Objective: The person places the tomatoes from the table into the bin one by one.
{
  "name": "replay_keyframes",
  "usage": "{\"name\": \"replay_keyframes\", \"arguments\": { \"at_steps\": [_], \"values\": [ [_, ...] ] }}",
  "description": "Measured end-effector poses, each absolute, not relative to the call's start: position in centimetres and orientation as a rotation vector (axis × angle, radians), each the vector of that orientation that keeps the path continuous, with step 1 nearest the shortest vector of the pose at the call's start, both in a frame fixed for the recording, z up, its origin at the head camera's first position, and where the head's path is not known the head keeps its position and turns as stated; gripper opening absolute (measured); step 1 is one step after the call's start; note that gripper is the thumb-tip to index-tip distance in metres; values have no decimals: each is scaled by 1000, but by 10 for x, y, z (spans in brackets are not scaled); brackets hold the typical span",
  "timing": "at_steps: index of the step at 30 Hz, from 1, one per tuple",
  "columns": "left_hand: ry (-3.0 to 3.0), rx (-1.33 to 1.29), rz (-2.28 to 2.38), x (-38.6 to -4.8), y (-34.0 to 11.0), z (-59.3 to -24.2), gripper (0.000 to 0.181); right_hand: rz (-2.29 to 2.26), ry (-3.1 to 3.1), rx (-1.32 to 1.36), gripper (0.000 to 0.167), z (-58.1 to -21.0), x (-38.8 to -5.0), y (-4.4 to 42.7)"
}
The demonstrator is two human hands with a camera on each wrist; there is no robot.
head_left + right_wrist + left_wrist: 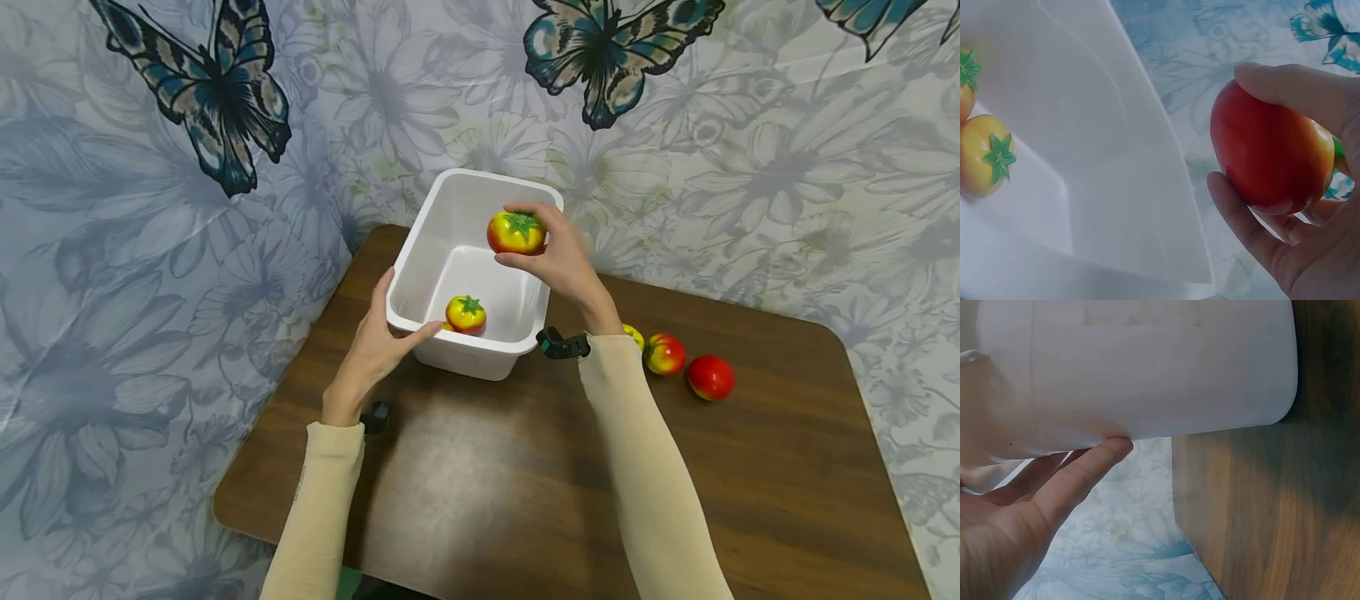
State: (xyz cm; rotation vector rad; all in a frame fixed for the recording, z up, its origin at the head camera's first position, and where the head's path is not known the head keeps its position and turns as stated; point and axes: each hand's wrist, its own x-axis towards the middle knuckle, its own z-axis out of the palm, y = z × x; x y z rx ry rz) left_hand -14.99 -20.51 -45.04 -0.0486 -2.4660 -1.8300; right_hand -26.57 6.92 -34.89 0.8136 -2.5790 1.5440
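Note:
A red-and-yellow tomato (pixel 516 233) with a green star-shaped top is held between the thumb and fingers of my right hand (pixel 558 258), above the white plastic tub (pixel 468 183). In the right wrist view the held tomato (pixel 1272 150) shows its red underside, beside the tub's wall (pixel 1141 206). My left hand (pixel 371 354) grips the tub's near left corner, thumb at the rim and fingers along the outer side. Inside the tub lies a second tomato (pixel 466 315). Another yellow one is mostly hidden behind the left thumb in the head view; the right wrist view shows part of it (pixel 966 94).
On the brown table (pixel 480 483), right of the tub, lie a red fruit (pixel 711 377), a red-and-yellow fruit (pixel 664 354) and a yellow one (pixel 634 335) partly hidden by the right sleeve. A patterned wall covering with butterflies (pixel 225 92) stands behind the table.

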Motion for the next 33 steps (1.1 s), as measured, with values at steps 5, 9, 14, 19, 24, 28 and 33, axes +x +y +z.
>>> {"name": "replay_keyframes", "arguments": {
  "at_steps": [5,9,14,19,24,28,33],
  "values": [
    [-2493,-22,-1821,-149,-206,-450,108,1568,-2611,802,62,-355,-274,60],
    [-2479,-17,-1861,-149,-204,-451,107,1543,-2631,819,62,-359,-279,54],
    [-2475,1,-1889,-153,-205,-451,109,1489,-2651,843,62,-361,-283,49],
    [-2471,-4,-1883,-155,-206,-451,109,1452,-2671,873,62,-362,-286,46],
    [-2451,-41,-1874,-153,-203,-449,107,1445,-2702,874,62,-363,-284,47],
    [-2443,-56,-1866,-152,-203,-450,106,1481,-2732,850,62,-363,-282,49],
    [-2462,-33,-1847,-151,-205,-449,107,1527,-2769,800,64,-365,-280,51]
  ]
}}
